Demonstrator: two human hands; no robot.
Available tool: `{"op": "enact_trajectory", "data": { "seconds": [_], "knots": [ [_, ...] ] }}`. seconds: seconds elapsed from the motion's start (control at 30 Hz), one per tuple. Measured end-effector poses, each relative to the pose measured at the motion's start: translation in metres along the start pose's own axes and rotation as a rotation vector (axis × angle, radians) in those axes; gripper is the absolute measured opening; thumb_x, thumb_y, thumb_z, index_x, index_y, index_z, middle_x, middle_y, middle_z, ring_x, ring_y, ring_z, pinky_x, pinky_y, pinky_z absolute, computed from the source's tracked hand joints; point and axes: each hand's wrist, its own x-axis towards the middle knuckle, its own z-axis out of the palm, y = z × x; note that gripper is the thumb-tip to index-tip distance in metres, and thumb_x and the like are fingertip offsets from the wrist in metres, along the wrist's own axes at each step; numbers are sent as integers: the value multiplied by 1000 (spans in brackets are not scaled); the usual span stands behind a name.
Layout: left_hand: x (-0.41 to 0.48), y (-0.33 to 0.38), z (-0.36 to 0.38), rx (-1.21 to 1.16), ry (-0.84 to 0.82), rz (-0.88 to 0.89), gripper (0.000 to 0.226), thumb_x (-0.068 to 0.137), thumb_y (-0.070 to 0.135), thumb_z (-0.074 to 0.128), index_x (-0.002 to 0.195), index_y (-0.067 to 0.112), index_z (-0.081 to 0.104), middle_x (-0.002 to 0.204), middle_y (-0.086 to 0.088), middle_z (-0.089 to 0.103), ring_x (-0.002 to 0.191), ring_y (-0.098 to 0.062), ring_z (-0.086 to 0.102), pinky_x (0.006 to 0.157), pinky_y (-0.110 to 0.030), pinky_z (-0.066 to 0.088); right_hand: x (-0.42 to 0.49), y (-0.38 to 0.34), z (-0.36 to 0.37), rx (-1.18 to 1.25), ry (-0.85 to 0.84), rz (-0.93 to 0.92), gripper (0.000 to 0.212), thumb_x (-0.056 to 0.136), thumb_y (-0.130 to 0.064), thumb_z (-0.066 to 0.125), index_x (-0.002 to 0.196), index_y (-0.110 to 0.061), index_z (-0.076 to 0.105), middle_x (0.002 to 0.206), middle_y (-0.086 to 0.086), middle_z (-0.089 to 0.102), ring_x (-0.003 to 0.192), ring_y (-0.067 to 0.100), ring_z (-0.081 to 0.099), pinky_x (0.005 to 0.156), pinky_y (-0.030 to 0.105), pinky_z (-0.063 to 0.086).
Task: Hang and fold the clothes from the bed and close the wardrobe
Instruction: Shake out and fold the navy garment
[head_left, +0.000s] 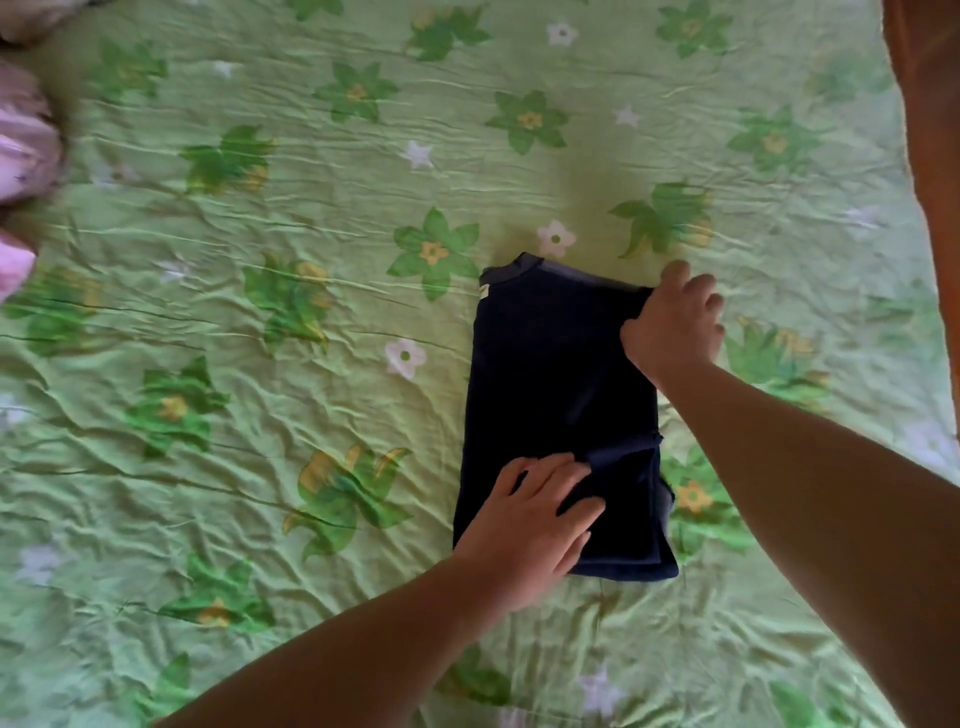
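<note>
A dark navy shirt (550, 374) lies folded into a narrow rectangle on the green flowered bed sheet (291, 197), collar end away from me. My left hand (535, 525) rests flat on its near end, fingers spread over a folded layer. At the far right corner of the shirt my right hand (675, 322) presses down, its fingers curled over the fabric's edge. Whether either hand pinches the cloth is unclear.
Pink and white garments (23, 150) lie bunched at the left edge of the bed. An orange-brown wooden edge (930, 130) runs along the right side. The wrinkled sheet stretches wide to the left of the shirt.
</note>
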Motion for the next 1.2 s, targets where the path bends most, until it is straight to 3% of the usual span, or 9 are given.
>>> {"op": "enact_trajectory", "data": {
  "seconds": [0.1, 0.2, 0.27, 0.33, 0.4, 0.5, 0.67, 0.93, 1.2],
  "knots": [
    [-8, -8, -7, -147, 180, -338, 44, 97, 31, 57, 140, 30, 51, 152, -8, 39, 141, -25, 38, 113, -48, 32, 9, -19, -2, -182, -116, -290, 80, 81, -20, 63, 152, -22, 25, 153, 12, 35, 144, 35, 29, 117, 59, 21],
    [-17, -12, -11, -550, 241, -832, 59, 97, 32, 58, 151, 31, 33, 146, 2, 35, 132, -15, 42, 110, -34, 38, 19, -40, 2, -189, -287, -356, 76, 82, -25, 59, 152, -29, 28, 141, 7, 50, 137, 33, 43, 119, 63, 0],
    [-22, -11, -11, -815, 223, -1124, 59, 94, 39, 61, 146, 30, 36, 132, 8, 52, 118, -11, 56, 99, -30, 49, 23, -48, 2, -190, -295, -337, 66, 80, -25, 59, 143, -24, 39, 129, 7, 58, 121, 34, 55, 117, 58, 20],
    [-28, -10, -10, -978, 187, -1280, 38, 92, 46, 62, 125, 29, 52, 105, 12, 67, 99, -10, 67, 78, -22, 52, 23, -50, 0, -176, -300, -338, 44, 77, -26, 61, 120, -19, 53, 108, 5, 63, 97, 29, 60, 90, 43, 47],
    [-33, -12, -8, -1169, 134, -1354, 21, 95, 45, 57, 108, 28, 60, 96, 9, 69, 90, -10, 68, 68, -19, 51, 20, -50, -5, -135, -360, -343, 24, 77, -27, 64, 97, -16, 58, 94, 5, 64, 81, 25, 60, 67, 34, 45],
    [-41, -14, -7, -1374, 47, -1340, 19, 92, 34, 61, 106, 21, 68, 97, 2, 74, 87, -15, 73, 77, -33, 59, 14, -47, -16, -54, -368, -372, 18, 79, -29, 68, 84, -17, 55, 86, 3, 61, 73, 18, 55, 55, 30, 37],
    [-46, -38, -34, -1259, 165, -1251, 31, 68, 28, 65, 90, 6, 67, 79, -10, 64, 74, -24, 62, 69, -47, 56, -10, -30, -57, 157, -243, -308, 17, 77, -28, 69, 86, -21, 56, 81, -1, 57, 71, 15, 52, 56, 30, 35],
    [-38, -125, -153, -1126, 641, -1062, 17, 87, 13, 69, 91, 29, 68, 89, -1, 71, 76, -19, 65, 65, -38, 55, -95, 7, -128, 972, -381, 68, 37, 74, 3, 70, 109, -8, 69, 99, 17, 75, 93, 37, 72, 81, 43, 58],
    [-23, -169, -199, -752, 658, -913, 37, 96, 27, 64, 131, 30, 54, 89, 2, 62, 67, -8, 61, 51, -20, 48, -177, 19, -78, 1272, -445, 222, 36, 88, -3, 67, 123, -10, 61, 111, 23, 72, 95, 37, 72, 73, 44, 61]
  ]
}}
